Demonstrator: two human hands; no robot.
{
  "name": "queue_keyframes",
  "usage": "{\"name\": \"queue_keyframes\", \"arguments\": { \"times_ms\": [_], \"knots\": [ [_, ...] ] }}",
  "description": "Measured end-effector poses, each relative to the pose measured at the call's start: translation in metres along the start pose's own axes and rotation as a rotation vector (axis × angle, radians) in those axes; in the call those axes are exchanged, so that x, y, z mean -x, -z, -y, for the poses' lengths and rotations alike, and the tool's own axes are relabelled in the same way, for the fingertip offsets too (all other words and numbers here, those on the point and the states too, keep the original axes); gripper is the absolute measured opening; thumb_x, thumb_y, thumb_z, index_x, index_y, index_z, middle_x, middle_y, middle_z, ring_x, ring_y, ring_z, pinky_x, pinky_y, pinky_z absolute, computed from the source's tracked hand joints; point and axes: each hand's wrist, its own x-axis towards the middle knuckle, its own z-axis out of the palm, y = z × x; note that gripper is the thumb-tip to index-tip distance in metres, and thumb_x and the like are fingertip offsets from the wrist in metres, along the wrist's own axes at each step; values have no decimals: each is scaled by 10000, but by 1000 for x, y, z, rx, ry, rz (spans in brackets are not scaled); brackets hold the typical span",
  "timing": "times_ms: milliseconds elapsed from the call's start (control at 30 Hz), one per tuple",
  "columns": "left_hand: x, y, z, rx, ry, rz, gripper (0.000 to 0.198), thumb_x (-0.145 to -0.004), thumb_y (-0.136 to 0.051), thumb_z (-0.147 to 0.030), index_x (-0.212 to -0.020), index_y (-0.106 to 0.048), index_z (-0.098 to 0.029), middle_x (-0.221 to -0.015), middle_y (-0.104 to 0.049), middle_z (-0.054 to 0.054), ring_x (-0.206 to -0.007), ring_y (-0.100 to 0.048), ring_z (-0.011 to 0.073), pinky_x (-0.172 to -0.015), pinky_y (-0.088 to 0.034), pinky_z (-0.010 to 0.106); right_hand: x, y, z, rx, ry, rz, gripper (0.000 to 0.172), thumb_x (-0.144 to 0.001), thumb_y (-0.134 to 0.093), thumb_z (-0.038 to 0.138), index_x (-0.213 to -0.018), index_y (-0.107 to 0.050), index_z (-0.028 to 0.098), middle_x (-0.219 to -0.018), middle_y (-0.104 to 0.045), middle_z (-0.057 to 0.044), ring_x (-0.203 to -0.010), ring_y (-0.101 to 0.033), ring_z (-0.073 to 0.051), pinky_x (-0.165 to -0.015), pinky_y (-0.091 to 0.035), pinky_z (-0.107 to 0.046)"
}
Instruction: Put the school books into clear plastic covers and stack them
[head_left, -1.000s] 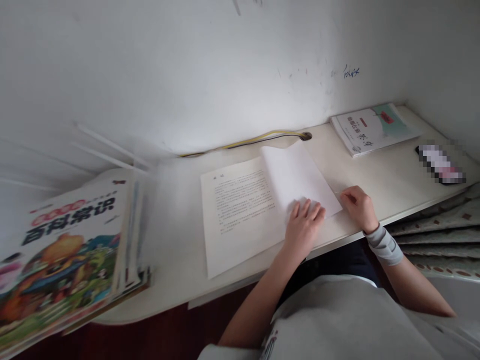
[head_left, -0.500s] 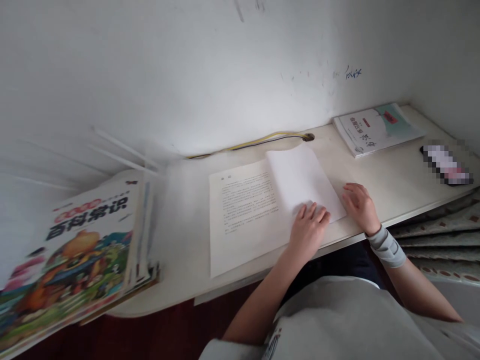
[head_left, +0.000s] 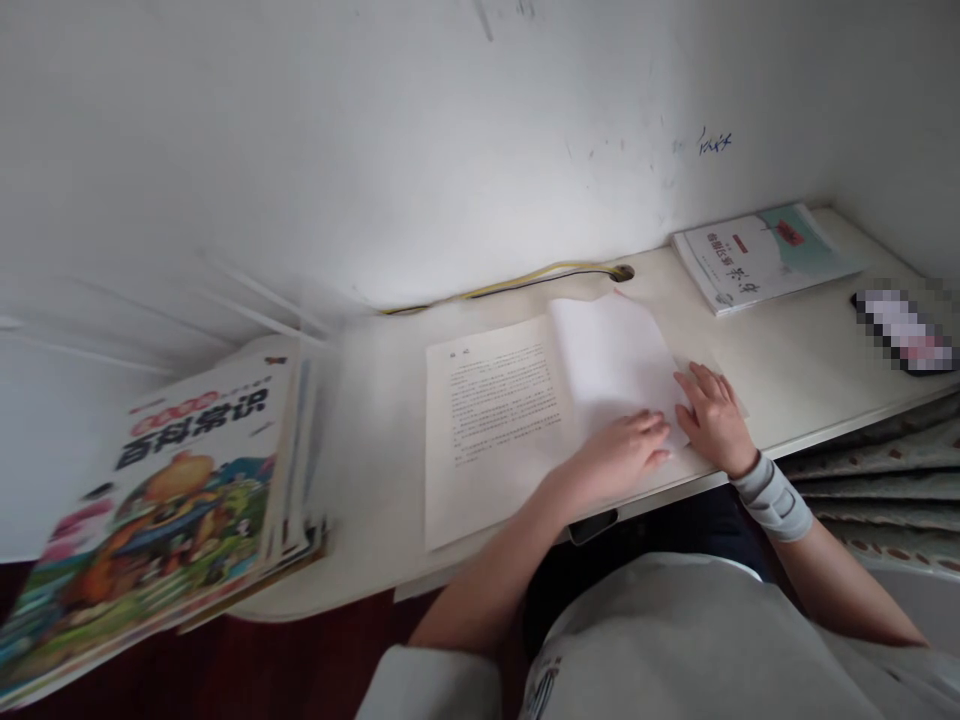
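Note:
A printed sheet of paper (head_left: 491, 410) lies on the white desk (head_left: 795, 370), and its right half is folded over so a blank white flap (head_left: 611, 355) faces up. My left hand (head_left: 626, 455) lies on the near edge of that flap with its fingers stretched out flat and pointing right. My right hand (head_left: 712, 415) rests flat on the flap's right edge, fingers spread, a grey band around its wrist. Neither hand holds anything.
A pile of colourful picture books (head_left: 157, 500) overhangs the desk's left end. A thin booklet (head_left: 761, 255) lies at the back right, a blurred dark object (head_left: 904, 330) at the right edge. A yellow and black cable (head_left: 525, 283) runs along the wall. Patterned bedding (head_left: 877, 470) lies beyond the desk.
My left hand has turned and slid right along the flap's near edge. My right hand has moved from the bare desk onto the flap's right edge, flattening out.

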Motion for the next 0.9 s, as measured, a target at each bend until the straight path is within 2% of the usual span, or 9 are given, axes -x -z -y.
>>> {"name": "queue_keyframes", "arguments": {
  "times_ms": [67, 167, 300, 400, 500, 600, 733, 800, 900],
  "knots": [
    [-17, 11, 26, 7, 30, 11, 358, -967, -308, -328, -1176, -554, -174, -1293, -559, 89, -1188, -517, 185, -967, -417, 319, 0, 2, 2, 28, -1, 6, 424, -870, -436, 228, -1277, -516, 140, -1363, -471, -178, -1264, -417, -284, -1037, -325, -480],
    [-53, 23, 71, -159, 181, -35, 348, -952, -308, -218, -1153, -568, -104, -1333, -516, 138, -1244, -455, 227, -1001, -379, 358, -1, 2, 3, 38, -1, 0, 418, -869, -446, 219, -1275, -520, 147, -1358, -479, -174, -1262, -426, -275, -1039, -328, -473],
    [-93, 23, 111, -305, 280, -45, 401, -927, -362, -230, -1284, -474, -85, -1437, -397, 150, -1193, -477, 264, -911, -430, 367, 0, 0, 2, 39, 11, -6, 414, -872, -446, 210, -1274, -520, 140, -1358, -480, -177, -1261, -432, -269, -1039, -332, -473],
    [-105, 17, 120, -343, 276, -109, 454, -929, -368, -311, -1326, -437, -104, -1376, -478, 134, -1154, -482, 287, -899, -426, 404, 1, -2, 1, 30, 21, -23, 413, -887, -429, 227, -1286, -508, 151, -1356, -484, -174, -1263, -432, -270, -1033, -334, -489],
    [-107, 14, 125, -310, 224, -144, 450, -920, -388, -346, -1309, -460, -132, -1347, -513, 104, -1211, -432, 290, -968, -378, 429, 1, -5, 1, 0, 37, -39, 449, -900, -438, 310, -1321, -471, 159, -1360, -482, -176, -1274, -421, -283, -1027, -339, -502],
    [-106, 16, 134, -222, 131, -103, 389, -922, -390, -323, -1238, -520, -138, -1343, -517, 94, -1263, -401, 229, -1046, -314, 369, 0, -6, 1, -6, 43, -40, 518, -900, -444, 407, -1356, -430, 163, -1368, -472, -190, -1288, -406, -304, -1017, -342, -518],
    [-107, 19, 143, -166, 136, -62, 372, -937, -351, -363, -1182, -549, -165, -1324, -530, 91, -1208, -462, 208, -1002, -359, 346, 0, -6, 1, 2, 39, -19, 549, -903, -427, 454, -1354, -437, 141, -1370, -467, -204, -1298, -392, -319, -1017, -334, -532],
    [-111, 17, 143, -193, 162, -63, 422, -938, -337, -395, -1264, -487, -173, -1370, -490, 96, -1239, -435, 235, -1006, -352, 375, 0, -6, 1, 1, 35, -9, 563, -903, -419, 475, -1347, -446, 130, -1371, -466, -206, -1302, -388, -316, -1027, -322, -528],
    [-119, 12, 142, -226, 205, -34, 524, -945, -306, -410, -1404, -324, -157, -1491, -319, 116, -1350, -298, 273, -1072, -266, 411, 0, -4, 2, -13, 34, -3, 594, -894, -412, 521, -1359, -434, 153, -1368, -477, -186, -1303, -390, -305, -1042, -304, -519]
  ]
}}
